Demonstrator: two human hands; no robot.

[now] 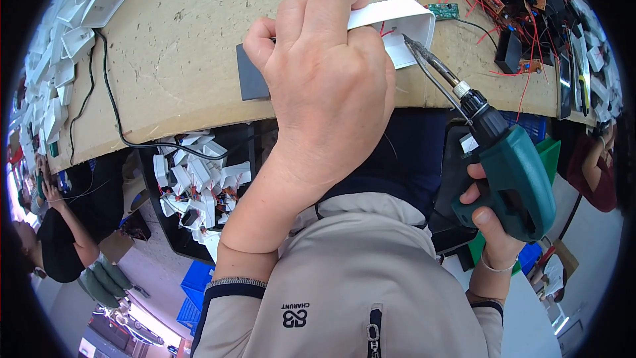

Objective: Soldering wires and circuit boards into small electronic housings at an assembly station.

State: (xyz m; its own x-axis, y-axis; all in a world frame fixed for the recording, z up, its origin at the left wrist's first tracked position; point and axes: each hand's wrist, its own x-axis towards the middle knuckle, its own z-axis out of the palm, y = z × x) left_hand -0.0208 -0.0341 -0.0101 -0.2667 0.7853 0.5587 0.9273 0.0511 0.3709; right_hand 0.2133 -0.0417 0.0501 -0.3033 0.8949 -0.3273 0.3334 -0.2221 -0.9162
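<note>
My left hand (331,73) is closed around a white plastic housing (417,23), its open side turned to the right. Short red wires (385,30) show inside, though my fingers hide much of the housing. My right hand (490,222) grips a green soldering gun (523,172) by its handle. The gun's metal tip (407,40) reaches up to the housing's open side; whether it touches anything inside I cannot tell. A dark grey flat piece (252,76) lies partly behind my left hand. Just right of the housing sits a small green circuit board (445,11) with a black lead.
White housings (106,0) are heaped along the table's left side. A tangle of black boxes, boards and red wires (510,0) covers the far right. A black cable (116,116) crosses the left edge. Below it, a black bin (175,235) holds wired housings. Other people work at both sides.
</note>
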